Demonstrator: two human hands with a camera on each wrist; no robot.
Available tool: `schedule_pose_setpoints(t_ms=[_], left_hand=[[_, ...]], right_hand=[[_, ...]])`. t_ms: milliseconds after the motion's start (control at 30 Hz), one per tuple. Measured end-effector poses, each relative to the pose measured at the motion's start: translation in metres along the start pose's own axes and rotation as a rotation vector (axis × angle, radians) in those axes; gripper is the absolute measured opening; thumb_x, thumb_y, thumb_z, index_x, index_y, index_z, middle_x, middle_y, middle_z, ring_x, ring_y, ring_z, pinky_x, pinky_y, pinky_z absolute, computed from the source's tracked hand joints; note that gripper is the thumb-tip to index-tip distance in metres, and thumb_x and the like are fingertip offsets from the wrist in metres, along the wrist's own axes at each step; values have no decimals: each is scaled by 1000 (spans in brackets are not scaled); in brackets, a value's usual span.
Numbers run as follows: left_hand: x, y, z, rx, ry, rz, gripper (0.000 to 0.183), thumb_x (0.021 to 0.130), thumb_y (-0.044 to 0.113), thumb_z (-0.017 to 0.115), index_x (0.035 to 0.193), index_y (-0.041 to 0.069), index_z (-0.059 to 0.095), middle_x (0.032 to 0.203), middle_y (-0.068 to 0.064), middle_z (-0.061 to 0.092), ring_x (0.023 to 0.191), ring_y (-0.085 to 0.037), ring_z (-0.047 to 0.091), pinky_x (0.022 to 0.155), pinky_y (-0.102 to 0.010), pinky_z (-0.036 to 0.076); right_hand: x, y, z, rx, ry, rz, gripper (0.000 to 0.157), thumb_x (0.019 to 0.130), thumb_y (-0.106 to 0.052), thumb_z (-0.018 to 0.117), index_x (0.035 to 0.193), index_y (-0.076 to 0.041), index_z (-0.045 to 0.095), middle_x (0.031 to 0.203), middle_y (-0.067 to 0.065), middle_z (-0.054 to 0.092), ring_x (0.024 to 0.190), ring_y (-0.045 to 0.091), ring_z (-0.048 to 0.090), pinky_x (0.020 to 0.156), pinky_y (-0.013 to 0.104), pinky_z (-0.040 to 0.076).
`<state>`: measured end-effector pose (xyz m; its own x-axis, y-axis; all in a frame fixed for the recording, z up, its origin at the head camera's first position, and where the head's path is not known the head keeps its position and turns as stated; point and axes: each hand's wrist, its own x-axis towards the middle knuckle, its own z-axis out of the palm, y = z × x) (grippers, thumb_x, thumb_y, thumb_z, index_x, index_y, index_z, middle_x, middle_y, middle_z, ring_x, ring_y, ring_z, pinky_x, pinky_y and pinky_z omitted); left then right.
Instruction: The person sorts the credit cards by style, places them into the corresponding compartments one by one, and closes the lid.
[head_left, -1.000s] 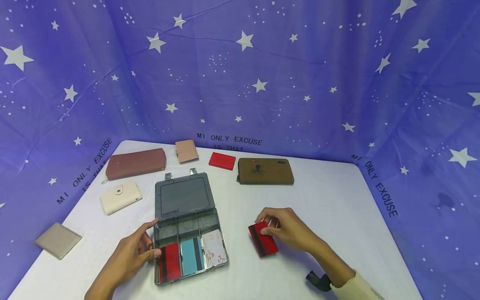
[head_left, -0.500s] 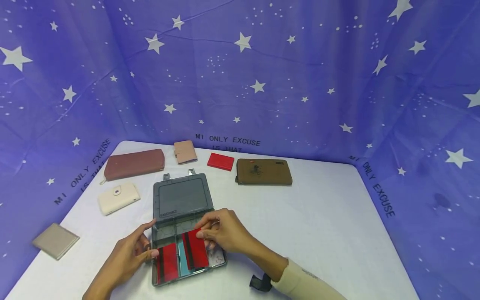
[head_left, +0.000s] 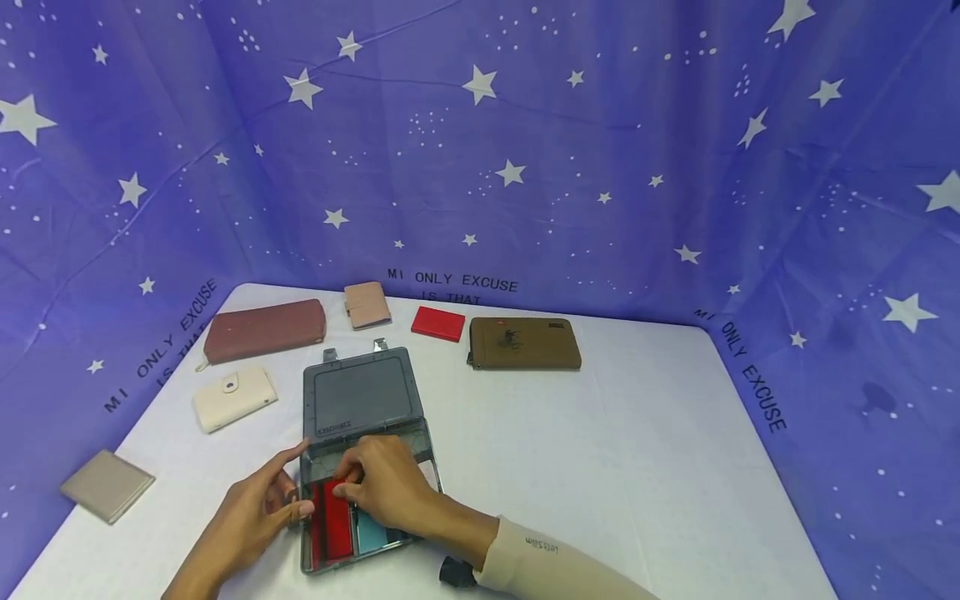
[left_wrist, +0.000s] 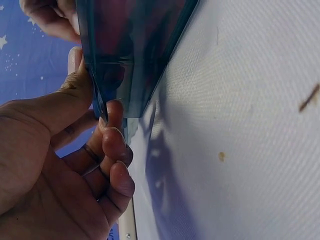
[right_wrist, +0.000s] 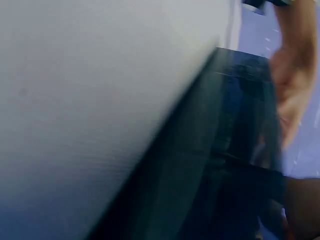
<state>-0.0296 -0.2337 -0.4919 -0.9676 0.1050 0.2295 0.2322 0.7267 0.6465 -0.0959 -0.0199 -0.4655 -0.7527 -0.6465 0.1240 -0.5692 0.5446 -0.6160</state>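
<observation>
A smoky clear divided storage box (head_left: 363,392) lies with its lid folded back. My left hand (head_left: 251,517) holds the box's left rim; in the left wrist view its thumb and fingers pinch the wall (left_wrist: 135,45). My right hand (head_left: 393,487) pinches the top of a red card (head_left: 339,533) with a black stripe, over the front-left compartment. Another red card (head_left: 314,542) shows beneath it at the left. A blue card (head_left: 371,533) lies in the front middle compartment, and a white card under my right hand is mostly hidden. Blur dims the right wrist view.
Along the back lie a maroon wallet (head_left: 264,332), a pink wallet (head_left: 367,305), a red card case (head_left: 438,324) and an olive zip wallet (head_left: 525,343). A cream wallet (head_left: 235,400) and a beige wallet (head_left: 108,486) lie at the left.
My right hand has carried the red card leftward from the table, across the blue card's compartment, to the front-left compartment. My left hand has stayed at the box's rim.
</observation>
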Motion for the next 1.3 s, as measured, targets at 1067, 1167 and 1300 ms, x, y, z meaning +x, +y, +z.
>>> schedule_pose_setpoints(t_ms=[1067, 1167, 1300], left_hand=[[-9, 5, 0, -308, -125, -159, 88, 76, 9, 83, 151, 1, 38, 99, -8, 58, 65, -5, 49, 55, -23, 44], [-2, 0, -2, -339, -129, -140, 86, 82, 9, 79, 154, 2, 33, 104, -14, 57, 69, -5, 50, 56, -24, 45], [6, -6, -2, -418, -123, -207, 66, 99, 15, 61, 155, 4, 30, 106, -18, 56, 75, -7, 57, 60, -26, 50]], right_hand=[[32, 94, -67, 646, 223, 303, 52, 96, -32, 67, 143, -15, 52, 133, 10, 59, 114, 24, 61, 93, 39, 53], [27, 90, -77, 699, 250, 253, 38, 100, -32, 60, 137, -21, 57, 129, 6, 61, 116, 23, 61, 96, 40, 50], [18, 88, -85, 764, 252, 197, 32, 104, -32, 52, 130, -15, 61, 128, 8, 63, 123, 25, 60, 102, 46, 47]])
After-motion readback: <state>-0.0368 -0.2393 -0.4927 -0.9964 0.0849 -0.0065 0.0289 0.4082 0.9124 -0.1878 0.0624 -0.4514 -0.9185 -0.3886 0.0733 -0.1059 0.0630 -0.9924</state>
